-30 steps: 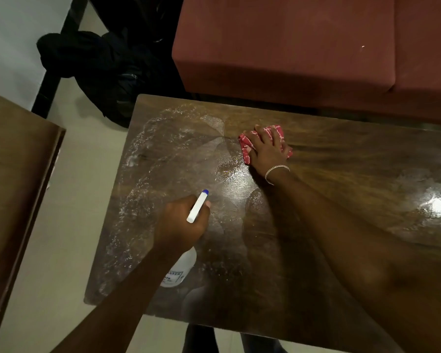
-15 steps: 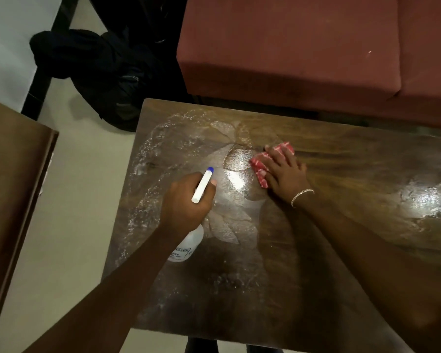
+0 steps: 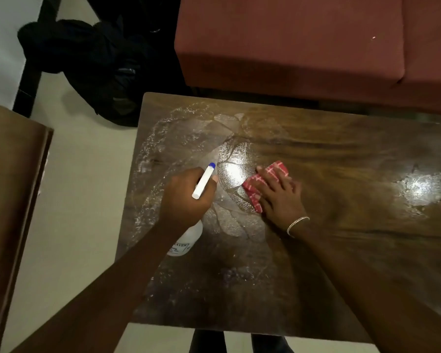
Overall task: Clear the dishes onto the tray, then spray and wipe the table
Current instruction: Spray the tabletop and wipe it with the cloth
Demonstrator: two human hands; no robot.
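Observation:
A dark wooden table [image 3: 341, 174] fills the view, its left half wet with spray streaks and droplets. My left hand [image 3: 186, 197] grips a white spray bottle [image 3: 189, 238] with a blue-tipped nozzle, held just above the table's left part. My right hand [image 3: 280, 197] lies flat with straight fingers on a folded red and white cloth [image 3: 265, 179], pressing it onto the wet surface just right of the bottle. No dishes or tray are in view.
A red sofa [image 3: 303, 42] runs along the table's far edge. A black bag [image 3: 99, 62] lies on the pale floor at the far left. Another brown wooden surface [image 3: 8, 187] stands to the left across a strip of floor.
My right hand has dragged the cloth from the table's far edge toward me, leaving a wiped streak. The left hand with the bottle has stayed nearly in place.

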